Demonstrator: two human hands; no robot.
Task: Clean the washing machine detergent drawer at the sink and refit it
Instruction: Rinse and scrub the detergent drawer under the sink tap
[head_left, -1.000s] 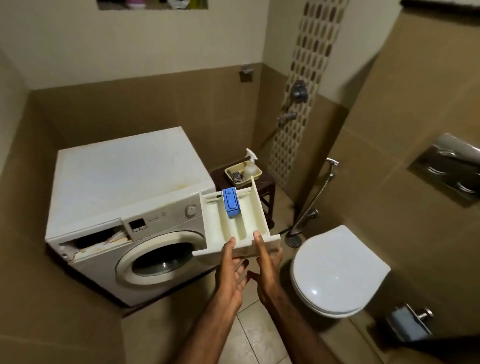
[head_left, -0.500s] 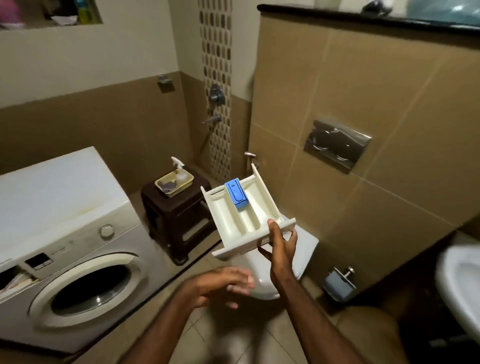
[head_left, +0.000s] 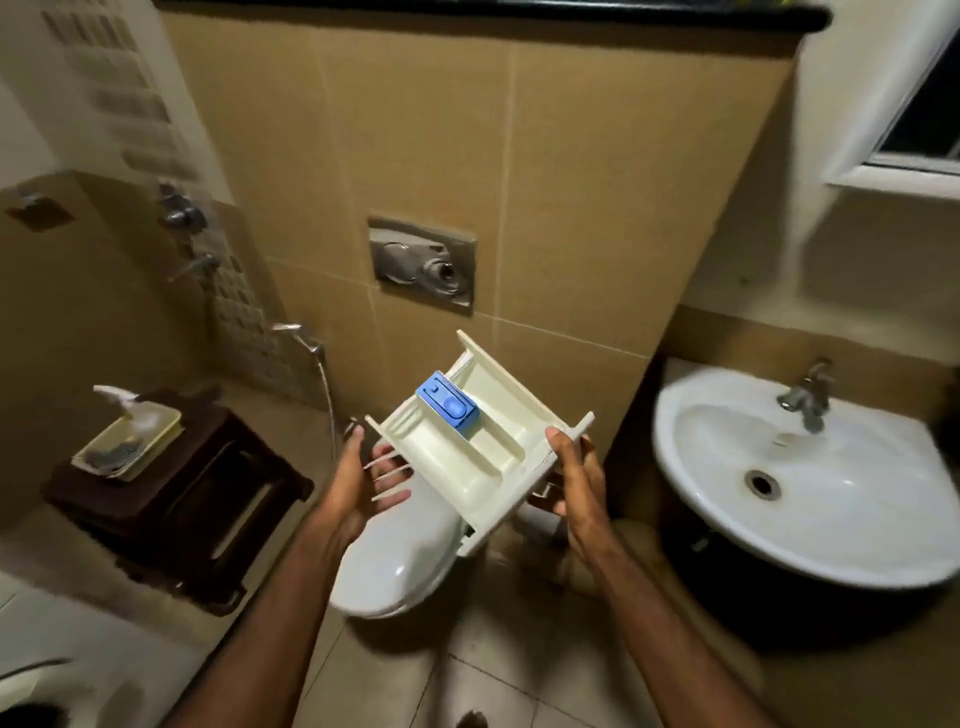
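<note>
Above a closed white toilet (head_left: 400, 551), a cream detergent drawer (head_left: 483, 457) with a blue insert (head_left: 448, 408) is held tilted between two hands. Its right hand (head_left: 571, 483) grips the near right corner, fingers hidden beneath; the left hand (head_left: 358, 483) lies open under the left edge. Right of them sits the white sink (head_left: 831, 499), its far rim cut off.

- Open air is seen between the detergent drawer (head_left: 480, 449) and the sink (head_left: 810, 483); nothing stands in that gap.
- The sink's bowl lies bare, with only the tap (head_left: 805, 395) rising at its back rim.
- Directly beneath the drawer the way down is blocked by the closed toilet lid (head_left: 400, 551).
- The tiled wall with the flush plate (head_left: 422, 264) closes the far side.
- The left is hemmed by a dark stool (head_left: 176, 499).
</note>
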